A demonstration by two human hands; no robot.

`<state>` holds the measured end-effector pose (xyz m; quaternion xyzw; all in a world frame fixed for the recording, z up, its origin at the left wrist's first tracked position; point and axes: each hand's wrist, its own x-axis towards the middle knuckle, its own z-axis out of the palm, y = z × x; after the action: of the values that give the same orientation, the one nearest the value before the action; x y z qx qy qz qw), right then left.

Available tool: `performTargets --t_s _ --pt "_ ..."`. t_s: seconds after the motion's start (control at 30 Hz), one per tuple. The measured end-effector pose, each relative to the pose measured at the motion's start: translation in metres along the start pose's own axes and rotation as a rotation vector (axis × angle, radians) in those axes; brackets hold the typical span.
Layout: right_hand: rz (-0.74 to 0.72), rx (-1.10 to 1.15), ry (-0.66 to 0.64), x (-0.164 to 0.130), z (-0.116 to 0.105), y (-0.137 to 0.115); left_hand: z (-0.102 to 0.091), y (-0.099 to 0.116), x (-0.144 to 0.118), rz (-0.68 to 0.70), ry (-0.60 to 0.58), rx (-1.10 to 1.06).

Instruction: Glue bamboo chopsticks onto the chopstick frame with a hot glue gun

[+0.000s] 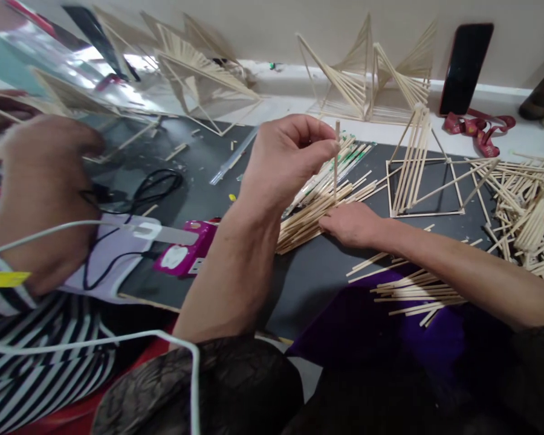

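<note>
Between thumb and forefinger, my left hand (290, 154) pinches a thin wooden stick (336, 166) that stands nearly upright. Its lower end comes down at the pile of loose wooden sticks (301, 228) on the dark table. My right hand (351, 223) rests low at the near right side of that pile, its fingers curled in against the sticks; the fingertips are partly hidden. Just behind the pile, more sticks lie in a clear wrapper (344, 157) with green marks. A stick frame (428, 212) with slanting rows stands to the right of my hands.
Finished stick models (353, 78) stand along the wall beside a phone (466, 69). Loose sticks heap at right (521, 211) and lie on purple cloth (421, 293). A magenta power strip (181, 260) with cables lies left. A co-worker's hand (49, 145) is at far left.
</note>
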<state>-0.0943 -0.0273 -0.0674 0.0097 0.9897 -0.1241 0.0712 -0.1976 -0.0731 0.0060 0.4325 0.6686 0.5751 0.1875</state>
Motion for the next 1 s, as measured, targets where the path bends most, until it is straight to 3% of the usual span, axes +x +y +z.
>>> performTargets --t_s 0.17,0.23,0.33,0.43,0.5,0.63,0.73,0.83,0.93,1.0 --pt "0.063 0.085 -0.016 -0.034 -0.017 -0.010 -0.006 0.003 -0.018 -0.038 -0.012 -0.182" --pt "0.085 0.231 0.010 -0.054 -0.027 -0.011 -0.008 0.003 -0.023 -0.079 -0.020 -0.293" --pt "0.192 0.566 0.169 -0.080 -0.041 -0.004 -0.007 0.003 -0.024 -0.185 -0.030 -0.407" --pt "0.397 0.908 0.341 -0.096 -0.053 0.005 0.002 0.004 -0.022 -0.282 -0.069 -0.443" --pt "0.485 1.057 0.391 -0.101 -0.058 0.007 0.012 0.005 -0.021 -0.300 -0.103 -0.468" --pt "0.499 1.250 0.283 -0.107 -0.057 0.000 0.035 0.010 -0.024 -0.256 -0.137 -0.513" --pt "0.525 1.346 0.209 -0.114 -0.052 -0.006 0.048 0.016 -0.030 -0.221 -0.093 -0.537" --pt "0.461 1.353 0.284 -0.124 -0.050 -0.006 0.059 0.021 -0.041 -0.218 -0.077 -0.528" --pt "0.390 1.308 0.382 -0.135 -0.049 -0.004 0.070 0.022 -0.057 -0.270 -0.169 -0.501" --pt "0.412 1.278 0.341 -0.144 -0.048 -0.003 0.076 0.020 -0.067 -0.320 -0.222 -0.502"
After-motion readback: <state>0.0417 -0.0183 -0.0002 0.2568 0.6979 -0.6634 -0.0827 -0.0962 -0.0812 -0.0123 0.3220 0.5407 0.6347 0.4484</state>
